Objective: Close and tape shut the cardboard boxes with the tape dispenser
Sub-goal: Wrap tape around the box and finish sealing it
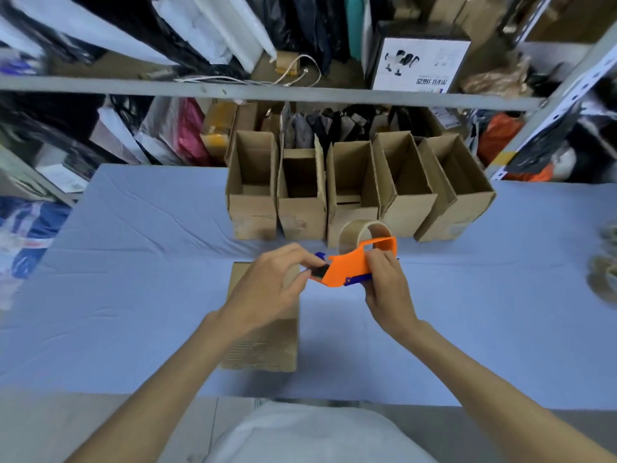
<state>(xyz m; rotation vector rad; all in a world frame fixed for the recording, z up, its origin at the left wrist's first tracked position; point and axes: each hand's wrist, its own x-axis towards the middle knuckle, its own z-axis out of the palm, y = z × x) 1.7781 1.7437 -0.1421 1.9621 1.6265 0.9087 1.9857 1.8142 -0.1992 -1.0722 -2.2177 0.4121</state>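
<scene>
Both hands meet at the tape dispenser [347, 267], which is held in the air just above the near box. The right hand [387, 289] has its fingers curled round the orange body at the handle end, carrying the tool. The left hand [270, 289] pinches with thumb and fingertips at the dark front end, by the blade, most likely to find or pull free the loose end of tape before a strip is laid (the tape end itself is too small to see). The tape roll [365, 224] sits up at the back of the dispenser, clear of both hands.

Under the left hand a cardboard box [267, 345] lies on the blue table [133, 295], its top flat and apparently folded shut; I cannot tell if any tape is on it. It lies square to the person, so a strip could run straight along it.

Farther off, five open boxes [350, 212] stand side by side, flaps up, probably waiting their turn. Behind them runs a cluttered shelf [267, 90].
</scene>
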